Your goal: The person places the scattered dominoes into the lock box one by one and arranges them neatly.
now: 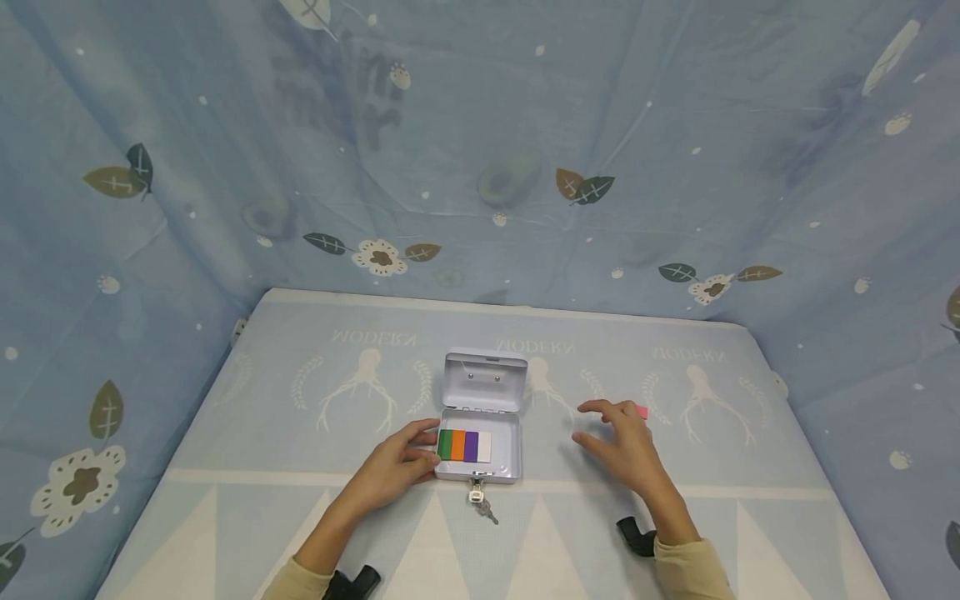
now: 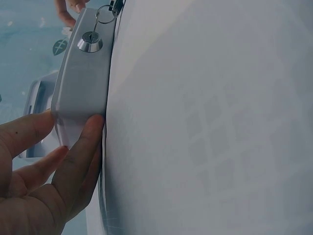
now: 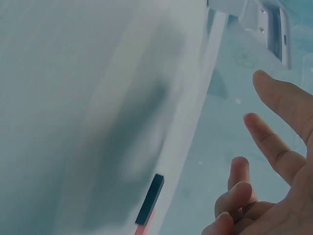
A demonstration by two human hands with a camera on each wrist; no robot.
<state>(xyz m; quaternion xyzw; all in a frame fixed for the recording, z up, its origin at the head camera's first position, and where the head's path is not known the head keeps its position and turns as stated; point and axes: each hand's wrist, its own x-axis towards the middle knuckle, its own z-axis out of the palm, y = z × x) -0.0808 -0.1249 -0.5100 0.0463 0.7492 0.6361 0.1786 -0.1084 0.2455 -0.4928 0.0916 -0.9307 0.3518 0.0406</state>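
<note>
A small light-grey metal cash box (image 1: 507, 442) stands on the table with its lid (image 1: 483, 379) raised. Side by side inside lie a green block (image 1: 445, 445), an orange block (image 1: 457, 445), a purple block (image 1: 471, 447) and a white block (image 1: 484, 447). My left hand (image 1: 393, 467) touches the box's left side, fingers extended; in the left wrist view its thumb meets the rim. To the right of the box, my right hand (image 1: 621, 442) hovers with spread fingers and holds nothing. A pink block (image 1: 642, 412) shows partly behind it. The right wrist view also has a dark block (image 3: 149, 199).
Keys (image 1: 487, 510) hang from the lock at the box's front. Black wrist mounts (image 1: 636, 537) sit by the sleeves. A patterned cloth covers the table (image 1: 300, 450), and blue curtains (image 1: 480, 150) enclose its back and sides.
</note>
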